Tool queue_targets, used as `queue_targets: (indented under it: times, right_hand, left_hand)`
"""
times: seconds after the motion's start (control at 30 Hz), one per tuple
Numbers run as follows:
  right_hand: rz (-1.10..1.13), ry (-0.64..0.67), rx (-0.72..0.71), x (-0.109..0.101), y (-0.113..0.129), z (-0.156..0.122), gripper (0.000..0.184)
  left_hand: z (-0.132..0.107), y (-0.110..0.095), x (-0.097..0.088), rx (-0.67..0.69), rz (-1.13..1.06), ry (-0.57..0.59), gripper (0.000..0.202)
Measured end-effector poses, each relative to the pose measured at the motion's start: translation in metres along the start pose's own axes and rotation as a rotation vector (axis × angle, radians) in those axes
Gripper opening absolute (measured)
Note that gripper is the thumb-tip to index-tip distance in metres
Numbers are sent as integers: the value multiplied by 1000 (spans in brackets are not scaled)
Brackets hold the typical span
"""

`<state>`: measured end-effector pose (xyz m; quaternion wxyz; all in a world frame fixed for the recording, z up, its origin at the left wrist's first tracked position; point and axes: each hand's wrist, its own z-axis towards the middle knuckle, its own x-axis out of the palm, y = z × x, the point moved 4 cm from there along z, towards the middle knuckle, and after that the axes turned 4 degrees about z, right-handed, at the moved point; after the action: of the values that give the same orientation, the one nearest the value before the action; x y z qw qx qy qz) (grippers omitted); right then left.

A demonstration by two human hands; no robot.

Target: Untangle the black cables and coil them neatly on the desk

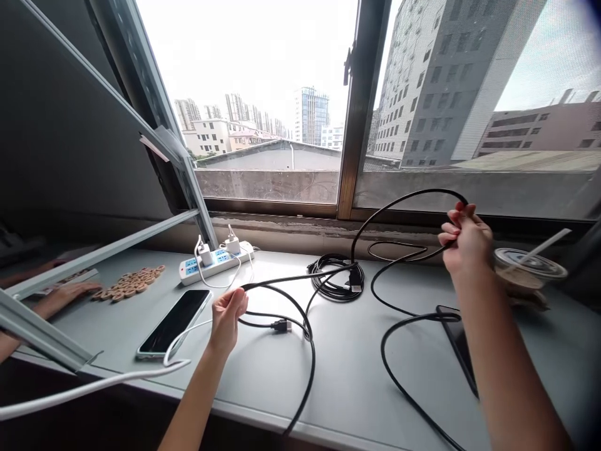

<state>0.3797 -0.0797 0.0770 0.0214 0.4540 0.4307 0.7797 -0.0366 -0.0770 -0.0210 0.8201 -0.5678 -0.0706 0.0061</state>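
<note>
A long black cable [291, 277] runs in loose loops between my two hands. My left hand [226, 316] pinches it low over the desk, left of the middle. Raised at the right, my right hand [467, 241] is closed around the cable, with an arc of it rising toward the window. An HDMI-like plug [282, 326] lies on the desk just right of my left hand. Behind it rests a coiled black cable [335, 291] with its plugs on top. More slack sprawls over the desk and hangs past the front edge.
A phone [174, 322] with a white charging cable [103, 381] lies at the left. Behind it is a power strip [216, 260] with chargers. A lidded cup [530, 266] and a dark tablet-like device [457, 344] are at the right. Beyond the metal frame [107, 241], another person's hand [75, 294] is near wooden pieces [131, 283].
</note>
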Motion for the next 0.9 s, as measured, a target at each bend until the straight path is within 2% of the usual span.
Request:
queue_targets:
  times: [0.23, 0.4, 0.53, 0.63, 0.7, 0.77, 0.9]
  right_hand:
    - [-131, 267, 3, 26, -23, -18, 27]
    - [-499, 531, 30, 42, -47, -39, 40]
    - [-741, 800, -43, 62, -58, -75, 46]
    - [-858, 1105, -166, 80, -58, -115, 37]
    - [-910, 1259, -194, 86, -57, -139, 34]
    - [-928, 1300, -229, 89, -56, -153, 28]
    - [-975, 1189, -389, 89, -58, -153, 19]
  left_hand:
    - [2, -2, 8, -32, -144, 14, 70]
    - [8, -4, 11, -44, -166, -8, 70]
    - [11, -8, 23, -110, -74, -29, 67]
    - [9, -14, 34, -154, 29, -47, 64]
    - [6, -18, 40, -178, 69, -61, 61]
    - [3, -22, 46, -193, 81, -59, 59]
    - [-1, -26, 52, -206, 46, 18, 57]
